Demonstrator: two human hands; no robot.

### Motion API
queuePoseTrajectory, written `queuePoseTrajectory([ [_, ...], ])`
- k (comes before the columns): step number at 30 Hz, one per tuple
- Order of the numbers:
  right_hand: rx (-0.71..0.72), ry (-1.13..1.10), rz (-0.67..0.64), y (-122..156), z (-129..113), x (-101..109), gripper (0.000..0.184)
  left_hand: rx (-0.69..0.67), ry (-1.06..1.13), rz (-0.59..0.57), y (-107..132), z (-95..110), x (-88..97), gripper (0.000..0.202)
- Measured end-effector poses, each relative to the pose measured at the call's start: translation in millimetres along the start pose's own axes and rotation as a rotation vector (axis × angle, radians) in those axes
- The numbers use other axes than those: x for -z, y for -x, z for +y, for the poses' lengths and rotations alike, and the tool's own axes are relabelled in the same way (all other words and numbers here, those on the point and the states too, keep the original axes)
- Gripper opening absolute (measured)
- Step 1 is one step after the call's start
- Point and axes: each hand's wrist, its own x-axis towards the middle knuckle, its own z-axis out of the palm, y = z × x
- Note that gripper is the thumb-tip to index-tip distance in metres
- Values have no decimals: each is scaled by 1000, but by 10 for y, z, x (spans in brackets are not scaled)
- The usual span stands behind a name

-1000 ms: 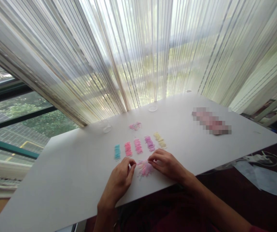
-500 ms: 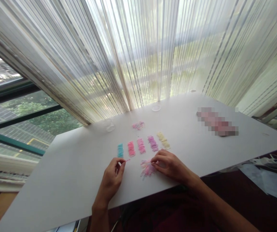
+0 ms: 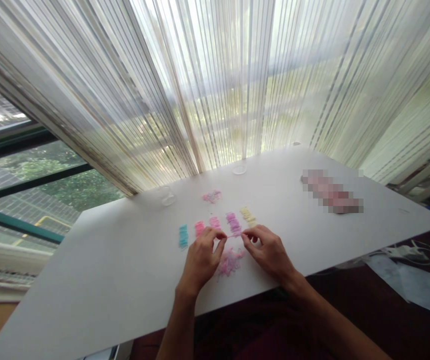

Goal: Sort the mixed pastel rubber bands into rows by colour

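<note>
A thin pink band (image 3: pixel 233 236) is stretched between my two hands just above the table. My left hand (image 3: pixel 204 252) pinches its left end, and my right hand (image 3: pixel 269 251) pinches the other. Below them lies a loose pile of mixed pastel bands (image 3: pixel 230 262), partly behind my left hand. Beyond my fingers are neat groups of bands: blue (image 3: pixel 183 236), coral pink (image 3: pixel 199 228), light pink (image 3: pixel 215 222), purple (image 3: pixel 233 223) and yellow (image 3: pixel 248 217). My left hand covers the near parts of both pink groups.
A smaller mixed heap (image 3: pixel 212 196) lies farther back on the white table (image 3: pixel 117 260). Clear round plastic pieces (image 3: pixel 239 170) sit near the curtain (image 3: pixel 233 100). A pixelated pinkish item (image 3: pixel 331 192) is at the right. White cables (image 3: pixel 412 252) lie beyond the table's right front edge.
My left hand has moved right, bringing the pink band over to my right hand. My right hand has left the near pile and now grips the band's other end.
</note>
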Motion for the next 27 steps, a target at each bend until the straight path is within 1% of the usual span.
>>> queuePoseTrajectory([
  [2,-70,0,43,-8,12,4,11,53,-53,-34,-77,94,-86,11],
  [4,-89,-1,52,-13,22,0,11,69,-67,-54,-111,149,-159,10],
  [8,-109,36,62,-13,50,-28,10,105,-86,-73,-116,163,-254,9],
  [11,-93,74,50,-2,71,-42,11,150,-98,-65,-127,147,-292,10],
  [14,-26,117,28,18,71,-42,16,172,-94,-53,-146,144,-306,10],
  [17,26,143,-4,38,55,-44,19,170,-81,-36,-141,138,-290,11],
  [20,43,174,-44,45,48,-57,18,164,-70,-8,-81,92,-231,15],
  [23,41,203,-64,43,58,-74,20,154,-52,16,50,-13,-130,19],
  [25,31,216,-68,43,67,-83,21,120,-11,32,170,-106,-50,23],
  [27,23,228,-69,44,74,-88,22,121,10,46,299,-200,26,25],
])
